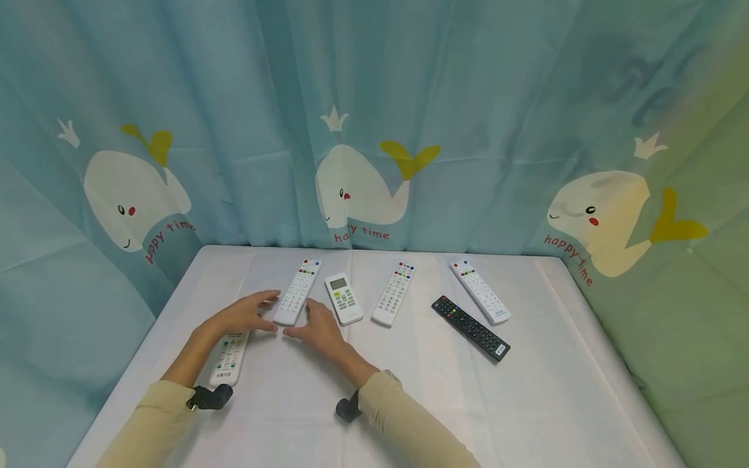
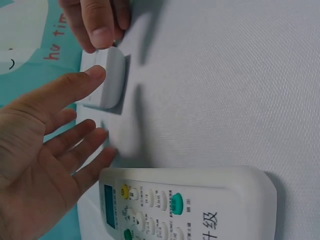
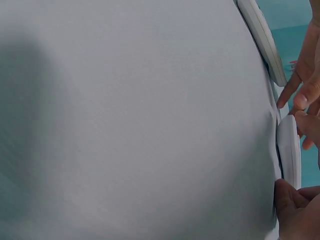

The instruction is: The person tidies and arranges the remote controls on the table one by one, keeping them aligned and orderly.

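A white remote control (image 1: 297,294) with colored buttons near its far end lies between the two hands. My left hand (image 1: 248,313) is at its left side, fingers spread and slightly bent; in the left wrist view a gap shows between the fingers and the remote's edge. My right hand (image 1: 320,330) is at its near right corner, thumb by the near end and fingers along the right side. Whether its fingertips touch cannot be told. Under the left wrist lies another white remote (image 2: 187,202) with green and yellow buttons, partly hidden by the hand in the head view.
Right of the hands lie a white remote with a small screen (image 1: 344,299), a white remote (image 1: 393,294), a black remote (image 1: 471,328) and a further white remote (image 1: 480,292). The white-covered table (image 1: 556,403) meets a whale-print curtain (image 1: 263,214) at the back.
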`<state>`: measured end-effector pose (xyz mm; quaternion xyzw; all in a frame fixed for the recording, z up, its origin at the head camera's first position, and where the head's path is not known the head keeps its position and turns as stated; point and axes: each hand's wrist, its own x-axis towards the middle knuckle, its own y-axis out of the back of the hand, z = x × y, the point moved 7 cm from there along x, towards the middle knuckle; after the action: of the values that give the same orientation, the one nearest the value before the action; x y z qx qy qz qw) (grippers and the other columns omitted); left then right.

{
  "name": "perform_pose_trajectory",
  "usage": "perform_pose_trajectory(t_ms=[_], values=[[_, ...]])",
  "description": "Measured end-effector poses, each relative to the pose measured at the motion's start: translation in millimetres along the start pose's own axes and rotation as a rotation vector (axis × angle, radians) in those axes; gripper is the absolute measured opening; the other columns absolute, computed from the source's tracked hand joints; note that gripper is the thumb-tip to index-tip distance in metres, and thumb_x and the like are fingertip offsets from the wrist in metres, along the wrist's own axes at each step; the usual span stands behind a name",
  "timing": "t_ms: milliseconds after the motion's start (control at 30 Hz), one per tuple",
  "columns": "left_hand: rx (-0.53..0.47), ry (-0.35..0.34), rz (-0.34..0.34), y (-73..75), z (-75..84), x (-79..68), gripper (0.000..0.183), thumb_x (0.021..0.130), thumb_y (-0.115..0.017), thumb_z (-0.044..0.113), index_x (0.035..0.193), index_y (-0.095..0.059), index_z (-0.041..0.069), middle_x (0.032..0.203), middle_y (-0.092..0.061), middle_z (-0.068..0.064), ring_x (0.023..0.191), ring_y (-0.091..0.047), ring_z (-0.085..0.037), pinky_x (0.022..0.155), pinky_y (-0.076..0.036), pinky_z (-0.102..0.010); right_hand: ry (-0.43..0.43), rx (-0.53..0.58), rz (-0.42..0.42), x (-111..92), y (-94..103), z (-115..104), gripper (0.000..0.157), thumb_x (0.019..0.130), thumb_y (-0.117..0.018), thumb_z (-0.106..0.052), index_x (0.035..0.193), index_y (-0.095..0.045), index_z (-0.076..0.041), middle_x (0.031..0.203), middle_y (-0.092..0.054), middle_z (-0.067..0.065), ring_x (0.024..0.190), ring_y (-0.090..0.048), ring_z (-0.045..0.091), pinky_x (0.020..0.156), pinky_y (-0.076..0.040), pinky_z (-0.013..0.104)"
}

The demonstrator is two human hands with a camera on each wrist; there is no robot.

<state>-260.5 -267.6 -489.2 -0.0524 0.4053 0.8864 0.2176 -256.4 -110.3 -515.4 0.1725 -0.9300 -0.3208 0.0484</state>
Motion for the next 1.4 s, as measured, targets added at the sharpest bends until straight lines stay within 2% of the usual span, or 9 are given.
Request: perform_pose_trajectory(t_ms=[133,267,433,667,867,1033,1167,1400], values=[[0.016,0.019,-0.016,-1.4,-2.6,2.2,0.087,0.082,-0.082,0.02,0.148,-0.033,-0.012,0.146,-0.041,-0.033,0.131,-0.043,-0.05,0.105,-0.036,-0.06,0.015,0.005,-0.013,2.8,1.6,-2.3,0.071,0.08,-0.086,-0.034,0.136,-0.055,-0.003,0.124,-0.063,0.01,0.107,-0.058,0.015,0.089,-0.05,0.028],[0.017,0.017,-0.026,-0.2,-1.1,5.3,0.088,0.081,-0.082,0.018,0.147,-0.033,-0.014,0.144,-0.042,-0.033,0.13,-0.044,-0.05,0.105,-0.036,-0.06,0.016,0.01,-0.027,6.2,2.7,-3.3,0.07,0.079,-0.086,-0.033,0.136,-0.055,-0.004,0.116,-0.064,0.006,0.093,-0.054,0.011,0.081,-0.049,0.025],[0.023,0.023,-0.054,-0.3,0.6,10.9,0.09,0.081,-0.082,0.019,0.147,-0.031,-0.014,0.144,-0.044,-0.032,0.129,-0.045,-0.047,0.105,-0.037,-0.058,-0.001,0.006,-0.042,12.3,0.6,-0.8,0.071,0.078,-0.087,-0.033,0.133,-0.054,-0.003,0.106,-0.062,0.003,0.088,-0.052,0.01,0.075,-0.048,0.024],[-0.02,0.062,-0.096,0.8,2.8,18.8,0.096,0.079,-0.085,0.017,0.149,-0.027,-0.015,0.143,-0.044,-0.03,0.122,-0.049,-0.041,0.103,-0.041,-0.054,-0.003,0.039,-0.056,18.6,1.7,0.9,0.061,0.078,-0.087,-0.03,0.122,-0.057,-0.003,0.086,-0.053,-0.001,0.074,-0.047,0.008,0.06,-0.041,0.02],[-0.034,0.057,-0.121,0.0,2.7,26.8,0.094,0.078,-0.083,0.01,0.148,-0.026,-0.017,0.133,-0.049,-0.028,0.106,-0.051,-0.031,0.092,-0.044,-0.042,0.015,0.074,-0.065,21.1,2.1,1.1,0.056,0.079,-0.087,-0.027,0.118,-0.056,-0.003,0.084,-0.053,-0.001,0.072,-0.045,0.006,0.057,-0.038,0.018],[-0.033,0.054,-0.138,-1.1,2.0,32.0,0.094,0.077,-0.082,0.007,0.148,-0.026,-0.017,0.129,-0.05,-0.027,0.103,-0.051,-0.03,0.091,-0.043,-0.042,0.013,0.065,-0.078,23.9,1.4,0.8,0.053,0.078,-0.088,-0.023,0.116,-0.057,-0.001,0.085,-0.053,-0.001,0.072,-0.046,0.007,0.058,-0.039,0.019],[-0.065,0.039,-0.148,-1.0,0.7,34.9,0.094,0.077,-0.082,0.005,0.147,-0.025,-0.018,0.126,-0.051,-0.026,0.101,-0.053,-0.029,0.087,-0.044,-0.038,0.01,0.064,-0.084,25.3,1.4,0.9,0.053,0.078,-0.088,-0.021,0.117,-0.058,0.0,0.086,-0.053,-0.001,0.073,-0.047,0.007,0.059,-0.039,0.019],[-0.049,0.005,-0.143,-0.6,1.9,36.2,0.089,0.077,-0.084,0.007,0.147,-0.033,-0.014,0.123,-0.055,-0.022,0.097,-0.053,-0.026,0.083,-0.044,-0.034,0.01,0.077,-0.087,24.8,3.2,-0.4,0.053,0.08,-0.086,-0.019,0.12,-0.058,0.001,0.085,-0.054,-0.001,0.072,-0.047,0.008,0.058,-0.039,0.019]])
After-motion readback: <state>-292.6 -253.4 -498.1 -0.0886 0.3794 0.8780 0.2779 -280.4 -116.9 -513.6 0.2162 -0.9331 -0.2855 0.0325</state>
